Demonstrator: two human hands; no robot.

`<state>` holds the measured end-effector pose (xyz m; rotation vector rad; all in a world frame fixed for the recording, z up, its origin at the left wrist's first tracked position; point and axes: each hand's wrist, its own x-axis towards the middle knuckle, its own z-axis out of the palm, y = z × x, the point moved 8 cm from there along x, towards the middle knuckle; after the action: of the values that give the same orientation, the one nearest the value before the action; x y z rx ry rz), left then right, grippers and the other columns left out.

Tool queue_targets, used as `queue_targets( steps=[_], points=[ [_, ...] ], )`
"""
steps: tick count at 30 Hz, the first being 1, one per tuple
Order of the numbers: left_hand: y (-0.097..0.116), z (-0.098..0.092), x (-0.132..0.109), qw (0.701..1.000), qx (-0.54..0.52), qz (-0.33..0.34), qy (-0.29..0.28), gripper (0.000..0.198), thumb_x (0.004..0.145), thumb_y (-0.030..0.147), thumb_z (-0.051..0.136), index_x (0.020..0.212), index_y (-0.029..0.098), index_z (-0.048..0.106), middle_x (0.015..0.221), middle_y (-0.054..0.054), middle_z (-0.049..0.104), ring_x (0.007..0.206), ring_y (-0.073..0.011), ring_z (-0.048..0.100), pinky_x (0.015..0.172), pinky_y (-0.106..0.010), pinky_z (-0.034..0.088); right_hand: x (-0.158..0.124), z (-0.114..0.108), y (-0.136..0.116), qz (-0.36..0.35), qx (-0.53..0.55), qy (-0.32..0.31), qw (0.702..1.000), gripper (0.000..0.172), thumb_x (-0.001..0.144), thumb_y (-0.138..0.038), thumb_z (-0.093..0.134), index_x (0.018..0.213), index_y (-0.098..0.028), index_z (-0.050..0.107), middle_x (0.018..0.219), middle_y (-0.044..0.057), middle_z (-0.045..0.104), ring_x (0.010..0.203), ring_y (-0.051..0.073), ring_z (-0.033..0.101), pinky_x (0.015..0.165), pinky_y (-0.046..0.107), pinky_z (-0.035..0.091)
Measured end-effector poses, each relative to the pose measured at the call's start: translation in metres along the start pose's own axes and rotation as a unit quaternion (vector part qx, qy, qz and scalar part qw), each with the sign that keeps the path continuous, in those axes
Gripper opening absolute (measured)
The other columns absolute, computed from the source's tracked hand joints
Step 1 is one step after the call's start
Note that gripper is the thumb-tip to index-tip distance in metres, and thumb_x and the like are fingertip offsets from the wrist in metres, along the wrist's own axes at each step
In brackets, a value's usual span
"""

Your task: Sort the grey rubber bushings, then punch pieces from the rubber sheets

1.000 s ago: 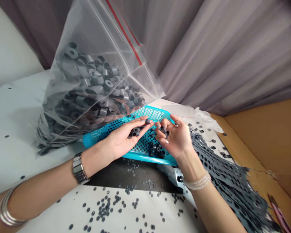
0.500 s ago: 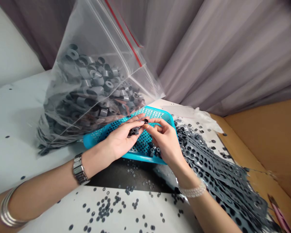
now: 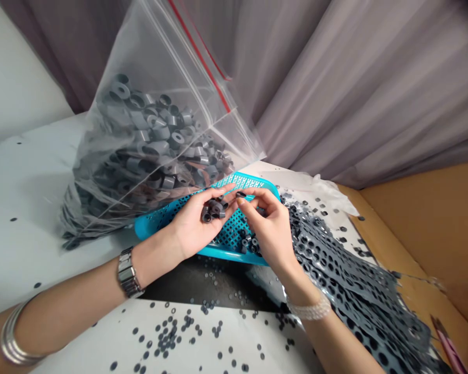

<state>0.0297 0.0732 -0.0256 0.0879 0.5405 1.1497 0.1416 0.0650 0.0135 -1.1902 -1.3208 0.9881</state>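
My left hand [image 3: 191, 221] is cupped palm up over the basket, with several small black rubber caps [image 3: 214, 209] lying in it. Between the thumb and fingertips of my right hand [image 3: 271, 223] is one black rubber cap [image 3: 241, 195], close to my left fingertips. Below both hands stands a turquoise perforated plastic basket [image 3: 222, 253]. A few more dark caps [image 3: 247, 241] lie inside it near its front right. Just behind my left hand, a large clear zip bag [image 3: 140, 156] bulges with grey and black ring-shaped pieces.
To the right lie dark punched rubber sheets [image 3: 339, 265] full of round holes. Small black discs [image 3: 167, 332] are scattered over the white tabletop [image 3: 81, 332]. A white plastic bag [image 3: 331, 192], brown cardboard [image 3: 417, 208] and a pink-handled tool [image 3: 446, 345] are at the right.
My left thumb has lifted away from the pinched cap and the palm has opened, showing more caps. My right hand still pinches a cap, now slightly farther right.
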Motion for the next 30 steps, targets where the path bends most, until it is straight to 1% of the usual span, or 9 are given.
queue_targets(
  steps=[2, 5, 9, 12, 15, 18, 22, 27, 30],
  points=[
    [0.0, -0.002, 0.0, 1.0, -0.006, 0.001, 0.009, 0.037, 0.081, 0.002, 0.048, 0.116, 0.005, 0.058, 0.084, -0.011, 0.07, 0.082, -0.0168, 0.069, 0.082, -0.026, 0.056, 0.001, 0.004, 0.008, 0.058, 0.13, -0.033, 0.989, 0.013, 0.078, -0.031, 0.064, 0.088, -0.023, 0.06, 0.056, -0.008, 0.038, 0.043, 0.007, 0.026, 0.042, 0.024, 0.019],
    [0.0, -0.002, -0.001, 1.0, -0.016, 0.003, 0.011, 0.041, 0.081, 0.005, 0.049, 0.122, 0.001, 0.05, 0.105, -0.02, 0.067, 0.103, -0.0251, 0.065, 0.09, -0.033, 0.054, 0.0, 0.009, 0.012, 0.131, 0.298, -0.083, 0.942, 0.009, 0.077, -0.031, 0.053, 0.077, -0.022, 0.053, 0.057, -0.007, 0.035, 0.041, 0.007, 0.026, 0.04, 0.024, 0.016],
    [-0.001, -0.001, -0.003, 1.0, -0.017, -0.002, 0.008, 0.035, 0.083, 0.007, 0.047, 0.118, 0.005, 0.052, 0.114, -0.019, 0.065, 0.111, -0.0285, 0.061, 0.093, -0.037, 0.053, 0.003, 0.004, 0.012, 0.159, 0.338, -0.086, 0.924, 0.019, 0.074, -0.036, 0.045, 0.077, -0.022, 0.056, 0.062, -0.003, 0.045, 0.041, 0.009, 0.032, 0.039, 0.024, 0.016],
    [-0.004, 0.001, -0.003, 1.0, -0.01, -0.02, -0.002, 0.031, 0.084, 0.01, 0.047, 0.114, 0.007, 0.055, 0.11, -0.018, 0.067, 0.111, -0.028, 0.061, 0.094, -0.037, 0.053, 0.005, 0.001, 0.017, 0.171, 0.31, -0.077, 0.932, 0.025, 0.079, -0.041, 0.044, 0.075, -0.021, 0.058, 0.067, -0.001, 0.053, 0.041, 0.008, 0.034, 0.039, 0.024, 0.016],
    [-0.008, 0.003, -0.002, 0.998, -0.008, -0.051, -0.029, 0.029, 0.085, 0.014, 0.045, 0.111, 0.007, 0.057, 0.107, -0.018, 0.068, 0.106, -0.0266, 0.064, 0.093, -0.038, 0.053, 0.007, 0.001, 0.016, 0.149, 0.224, -0.085, 0.959, 0.026, 0.082, -0.04, 0.052, 0.071, -0.019, 0.06, 0.061, -0.003, 0.05, 0.038, 0.006, 0.028, 0.039, 0.024, 0.014],
    [-0.011, 0.001, 0.001, 0.997, -0.002, -0.07, -0.032, 0.027, 0.087, 0.016, 0.041, 0.104, 0.007, 0.06, 0.097, -0.017, 0.069, 0.095, -0.0242, 0.067, 0.088, -0.038, 0.055, 0.007, 0.001, 0.006, 0.084, 0.065, -0.099, 0.989, 0.021, 0.084, -0.037, 0.058, 0.081, -0.019, 0.068, 0.06, -0.004, 0.051, 0.041, 0.006, 0.026, 0.041, 0.025, 0.017],
    [-0.008, -0.003, 0.001, 0.997, 0.032, -0.066, 0.0, 0.025, 0.089, 0.015, 0.04, 0.098, 0.01, 0.062, 0.086, -0.01, 0.069, 0.077, -0.0178, 0.067, 0.077, -0.033, 0.057, 0.005, 0.001, -0.005, -0.01, -0.123, -0.085, 0.989, 0.017, 0.082, -0.032, 0.063, 0.088, -0.02, 0.073, 0.072, 0.001, 0.063, 0.056, 0.01, 0.041, 0.053, 0.026, 0.031],
    [-0.01, 0.002, -0.003, 0.995, 0.063, -0.074, 0.0, 0.024, 0.089, 0.014, 0.04, 0.098, 0.007, 0.062, 0.087, -0.011, 0.068, 0.072, -0.0151, 0.065, 0.074, -0.028, 0.057, 0.005, 0.002, 0.0, -0.019, -0.18, -0.071, 0.981, 0.014, 0.079, -0.03, 0.065, 0.082, -0.019, 0.073, 0.069, 0.001, 0.062, 0.06, 0.012, 0.044, 0.058, 0.028, 0.035],
    [-0.013, 0.004, -0.003, 0.995, 0.058, -0.084, -0.021, 0.024, 0.089, 0.013, 0.04, 0.096, 0.008, 0.063, 0.084, -0.011, 0.068, 0.075, -0.0159, 0.066, 0.081, -0.031, 0.056, 0.007, -0.001, 0.005, 0.014, -0.139, -0.067, 0.988, 0.01, 0.077, -0.025, 0.065, 0.074, -0.017, 0.071, 0.067, 0.001, 0.061, 0.056, 0.01, 0.042, 0.055, 0.026, 0.034]
  ],
)
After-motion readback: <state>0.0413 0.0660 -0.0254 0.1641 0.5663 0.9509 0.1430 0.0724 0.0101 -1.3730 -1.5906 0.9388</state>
